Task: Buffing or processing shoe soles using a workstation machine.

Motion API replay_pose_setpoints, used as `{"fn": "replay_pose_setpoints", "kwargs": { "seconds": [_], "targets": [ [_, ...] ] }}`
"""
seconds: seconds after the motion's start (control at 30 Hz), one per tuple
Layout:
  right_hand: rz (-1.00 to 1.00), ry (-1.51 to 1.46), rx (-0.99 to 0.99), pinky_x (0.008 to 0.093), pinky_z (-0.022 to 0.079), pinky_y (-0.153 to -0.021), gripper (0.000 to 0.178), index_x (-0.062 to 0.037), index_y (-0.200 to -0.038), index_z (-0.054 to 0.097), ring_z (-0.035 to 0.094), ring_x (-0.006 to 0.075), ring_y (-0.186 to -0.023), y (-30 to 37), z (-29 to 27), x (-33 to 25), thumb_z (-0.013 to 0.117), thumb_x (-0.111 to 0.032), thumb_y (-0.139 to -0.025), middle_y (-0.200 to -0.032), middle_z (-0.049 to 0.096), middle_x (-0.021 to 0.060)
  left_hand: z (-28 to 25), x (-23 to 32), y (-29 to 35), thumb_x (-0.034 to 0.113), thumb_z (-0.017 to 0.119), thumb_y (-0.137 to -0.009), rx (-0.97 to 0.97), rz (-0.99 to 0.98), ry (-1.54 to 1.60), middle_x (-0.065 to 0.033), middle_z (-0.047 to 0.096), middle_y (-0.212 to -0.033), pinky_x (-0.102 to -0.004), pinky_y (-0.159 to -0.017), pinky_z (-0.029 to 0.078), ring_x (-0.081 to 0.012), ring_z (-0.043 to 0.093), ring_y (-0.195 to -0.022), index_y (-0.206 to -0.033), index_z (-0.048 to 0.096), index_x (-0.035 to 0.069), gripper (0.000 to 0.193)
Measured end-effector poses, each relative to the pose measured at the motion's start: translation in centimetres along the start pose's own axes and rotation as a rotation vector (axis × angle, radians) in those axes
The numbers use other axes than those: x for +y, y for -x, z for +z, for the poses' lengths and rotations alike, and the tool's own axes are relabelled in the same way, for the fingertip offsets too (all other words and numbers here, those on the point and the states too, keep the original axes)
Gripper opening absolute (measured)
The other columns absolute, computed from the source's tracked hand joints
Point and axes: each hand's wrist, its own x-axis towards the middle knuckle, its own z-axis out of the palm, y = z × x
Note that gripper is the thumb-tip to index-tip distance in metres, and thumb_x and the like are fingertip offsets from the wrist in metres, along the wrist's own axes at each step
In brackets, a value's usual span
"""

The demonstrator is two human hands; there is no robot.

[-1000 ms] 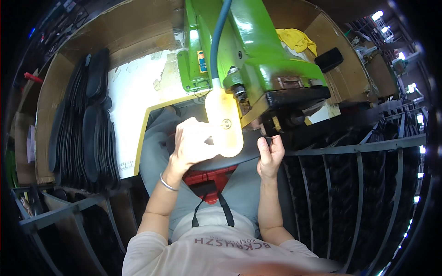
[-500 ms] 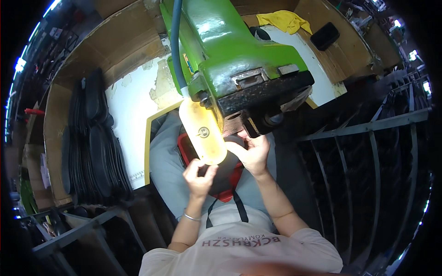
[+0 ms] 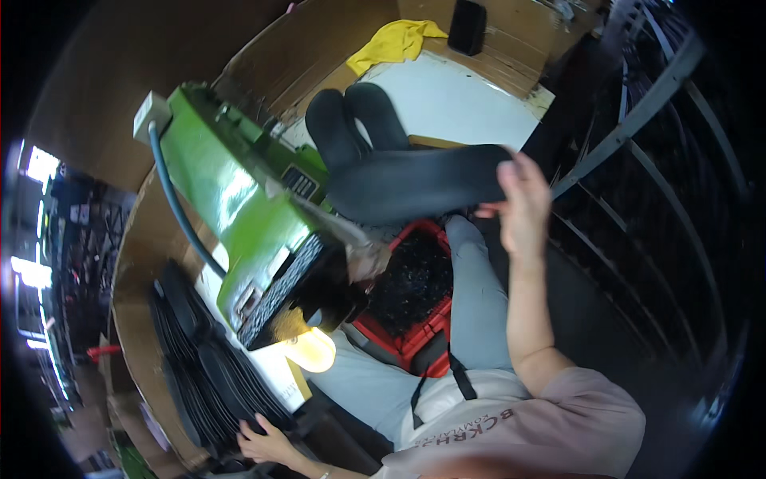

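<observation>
One black insole (image 3: 419, 184) is pinched in the right hand (image 3: 524, 203), right of the green machine (image 3: 259, 219); the left hand (image 3: 267, 443), grip unclear, has moved to stacked insoles (image 3: 209, 363) near-left of it, leaving its head untended.

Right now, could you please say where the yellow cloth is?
In the head view, the yellow cloth lies at top centre, by the cardboard wall, left of the black rectangular object and above the dark sole in the right hand.

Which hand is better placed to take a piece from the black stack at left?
Probably the left hand: it is at the near end of the black stack, while the right hand is farther off, holding a long black piece.
</observation>
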Motion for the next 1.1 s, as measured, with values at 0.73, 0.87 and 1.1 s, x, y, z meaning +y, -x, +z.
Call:
{"fn": "replay_pose_setpoints", "kwargs": {
  "seconds": [0.73,0.87,1.1],
  "targets": [
    [0.660,-0.031,-0.696,0.0317,0.054,-0.062,0.043,-0.0014,-0.124,0.043,0.063,0.0212,-0.085,5.3,3.9,14.4,0.059,-0.018,-0.088,-0.102,0.060,0.0146,-7.8,2.4,0.5,0.004,0.067,-0.067,-0.028,0.077,1.412,-0.0146,0.059,-0.102,-0.0362,-0.091,0.041,-0.0255,0.054,-0.098,-0.092,0.063,-0.003,0.027],
    [1.029,-0.302,-0.717,0.0418,0.054,-0.075,0.043,-0.0027,-0.126,0.044,0.061,0.0235,-0.093,10.7,-0.8,12.9,0.056,-0.025,-0.091,-0.104,0.060,0.0109,-8.9,8.5,2.2,0.011,0.073,-0.046,-0.505,0.601,1.535,-0.0187,0.054,-0.110,-0.0418,-0.093,0.038,-0.0317,0.052,-0.105,-0.077,0.063,0.003,0.033],
    [0.830,-0.105,-0.349,0.0373,0.050,-0.086,0.045,0.0062,-0.113,0.052,0.060,0.0262,-0.097,13.9,-12.0,11.3,0.065,0.007,-0.070,-0.105,0.060,0.0161,-8.4,22.3,9.8,0.004,0.061,-0.080,-1.378,0.022,2.457,-0.0216,0.055,-0.115,-0.0361,-0.088,0.049,-0.0254,0.059,-0.099,-0.135,0.030,-0.003,0.063]
  ]
}}
